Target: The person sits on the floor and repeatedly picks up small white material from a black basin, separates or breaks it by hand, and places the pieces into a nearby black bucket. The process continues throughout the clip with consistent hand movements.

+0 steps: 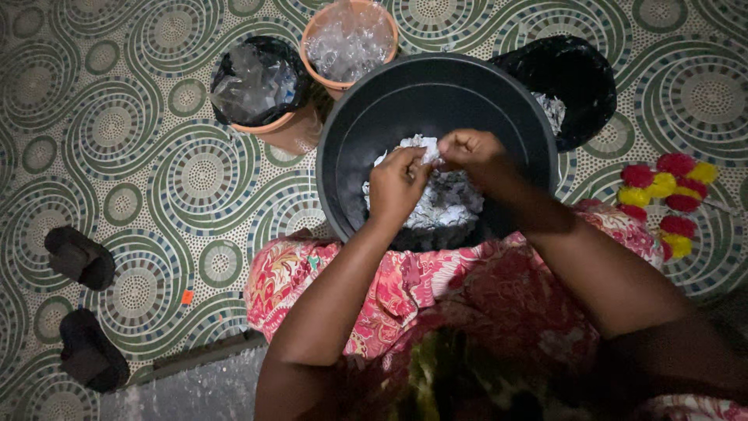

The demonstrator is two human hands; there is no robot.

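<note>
Left hand (396, 185), right hand (471, 150): fingers pinched.

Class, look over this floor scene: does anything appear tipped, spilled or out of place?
One terracotta pot lies tilted against the black basin, its plastic lining showing. Nothing looks spilled; both hands pinch a white scrap over the basin.

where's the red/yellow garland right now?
In the head view the garland lies on the patterned floor at the right edge, right of the big dark basin and below the black bag, beside the person's right forearm.
</note>
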